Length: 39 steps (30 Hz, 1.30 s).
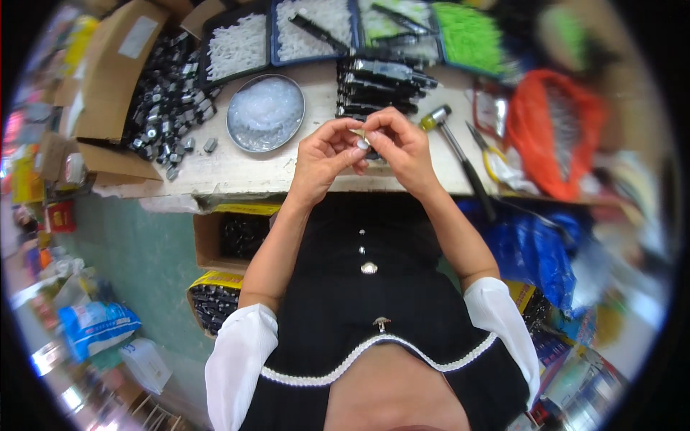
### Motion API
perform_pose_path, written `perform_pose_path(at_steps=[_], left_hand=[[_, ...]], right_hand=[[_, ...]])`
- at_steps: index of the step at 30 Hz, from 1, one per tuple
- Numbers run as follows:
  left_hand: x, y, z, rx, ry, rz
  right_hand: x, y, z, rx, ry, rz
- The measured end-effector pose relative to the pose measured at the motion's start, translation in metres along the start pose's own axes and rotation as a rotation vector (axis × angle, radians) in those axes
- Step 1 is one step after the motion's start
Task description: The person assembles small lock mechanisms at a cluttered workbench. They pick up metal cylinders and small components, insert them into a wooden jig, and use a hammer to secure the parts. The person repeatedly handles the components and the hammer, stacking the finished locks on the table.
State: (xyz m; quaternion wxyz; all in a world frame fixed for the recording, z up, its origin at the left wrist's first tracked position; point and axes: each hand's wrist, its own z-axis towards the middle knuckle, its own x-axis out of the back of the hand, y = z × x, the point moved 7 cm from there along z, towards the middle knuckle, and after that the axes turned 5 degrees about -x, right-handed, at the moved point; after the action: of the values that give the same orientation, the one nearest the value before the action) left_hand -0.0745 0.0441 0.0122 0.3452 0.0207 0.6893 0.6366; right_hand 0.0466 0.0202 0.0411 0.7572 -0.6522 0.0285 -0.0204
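Both my hands meet over the front of the white workbench (266, 169), fingers pinched together at their tips. My left hand (321, 158) is closed on a small white round part (362, 144). A thin pale yellowish strip shows at the fingertips of my right hand (404, 152), also pinched close to the white part. The exact kind of these small pieces is too small to make out. Just beyond my fingers lies a stack of black and silver clamp-like metal pieces (381, 79). Left of my hands rests a round metal dish (231, 129) with a translucent whitish substance.
Trays of white pieces (237, 47) and green pieces (471, 39) line the back. A cardboard box (108, 86) spills dark metal parts (169, 100) at left. On the right lie a hammer (463, 158), yellow-handled scissors (494, 161) and a red plastic bag (528, 108).
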Motion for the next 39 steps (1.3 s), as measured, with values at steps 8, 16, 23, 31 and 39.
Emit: perform_pose_path(at_steps=[8, 16, 23, 31, 39], left_hand=[[0.005, -0.008, -0.003, 0.0, 0.054, -0.023], [0.009, -0.008, -0.004, -0.058, 0.1, -0.028], [0.014, -0.012, -0.009, -0.064, 0.154, -0.117], [0.013, -0.017, -0.014, -0.046, 0.201, -0.075], [0.039, 0.002, -0.013, -0.14, 0.252, 0.478]], right_hand=[[-0.002, 0.004, -0.002, 0.035, 0.012, 0.006], [-0.007, 0.002, -0.002, 0.084, -0.008, -0.154], [-0.004, -0.005, -0.006, 0.176, 0.05, -0.258], [-0.013, 0.002, -0.006, 0.191, 0.055, -0.335], [-0.022, 0.02, -0.01, 0.319, -0.02, -0.845]])
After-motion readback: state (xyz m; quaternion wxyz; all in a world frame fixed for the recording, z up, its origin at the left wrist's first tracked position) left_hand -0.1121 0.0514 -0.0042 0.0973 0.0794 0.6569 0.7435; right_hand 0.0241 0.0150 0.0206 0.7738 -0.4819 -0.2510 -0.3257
